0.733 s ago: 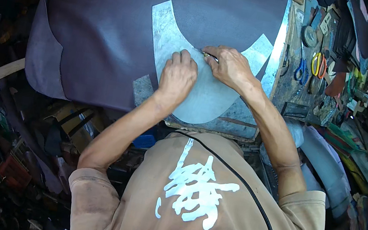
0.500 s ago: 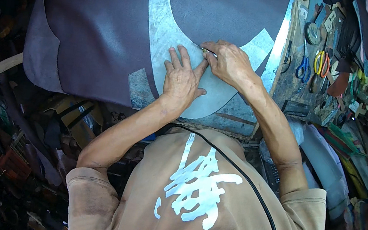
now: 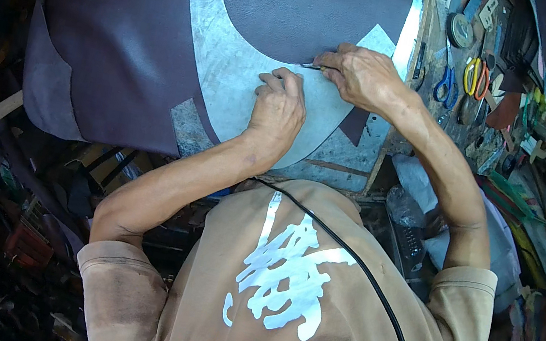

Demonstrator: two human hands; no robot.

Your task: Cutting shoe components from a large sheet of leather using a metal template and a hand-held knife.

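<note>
A pale grey, U-shaped template [image 3: 232, 72] lies flat on a large sheet of dark brown leather [image 3: 122, 34]. My left hand [image 3: 280, 110] rests on the template's middle, its fingers curled in and holding nothing; the thumb is hidden. To the right, my right hand [image 3: 361, 75] pinches a slim, pen-like tool with a thin metal tip [image 3: 311, 66]. That tip points left and touches the template's inner curved edge, where it meets the leather. Whether it is a blade or a scriber, I cannot tell.
On the cluttered bench at right lie blue-handled scissors [image 3: 446, 88], yellow-and-orange-handled scissors [image 3: 477, 79] and a round tin [image 3: 461, 30]. A metal strip [image 3: 409, 30] edges the work surface. Crumpled clear plastic [image 3: 407, 207] lies below. A black cable [image 3: 371, 275] crosses my shirt.
My left hand has curled its spread fingers. My right hand with the tool has moved right and slightly away along the template's inner curve. The whole view has shifted a little.
</note>
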